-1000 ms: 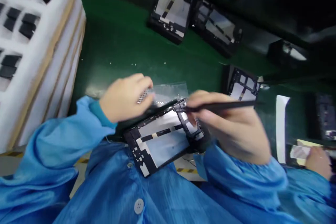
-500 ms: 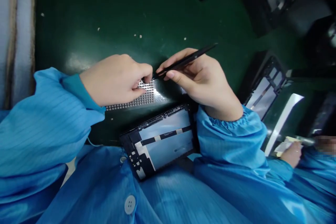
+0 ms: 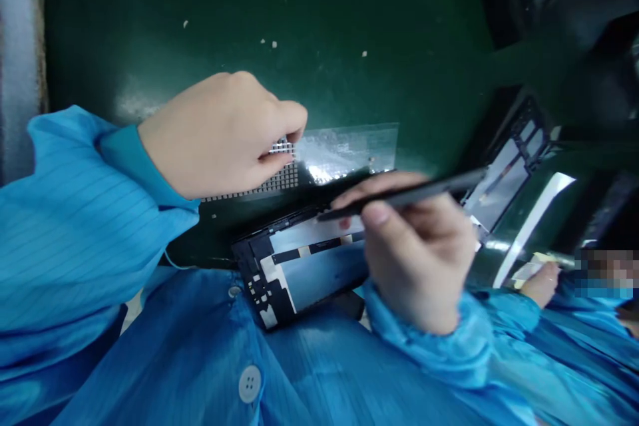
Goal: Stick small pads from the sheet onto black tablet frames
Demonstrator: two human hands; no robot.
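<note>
My left hand [image 3: 224,133] is closed with thumb and forefinger pinched at a clear film sheet [image 3: 349,146] that carries a grid of small grey square pads [image 3: 285,176]. Its other fingers are curled out of sight, and the hand covers part of the grid. Blurred by motion, my right hand [image 3: 419,246] grips black tweezers [image 3: 429,193]. Their tip is over the upper edge of a black device frame with a bluish-grey panel [image 3: 319,279], tilted near my lap. Whether the tip touches the frame or carries a pad, I cannot make out.
Several white scraps [image 3: 274,44] lie on the green tabletop [image 3: 319,0]. Another device frame [image 3: 504,173] stands at the right, with a white strip [image 3: 534,226] beside it. A co-worker's hand [image 3: 542,283] holds something pale at the far right. Dark equipment sits at the upper right.
My right hand has moved the tweezers from the pad grid, down and right, to the device frame. My left hand stays at the sheet, where more bare film now shows.
</note>
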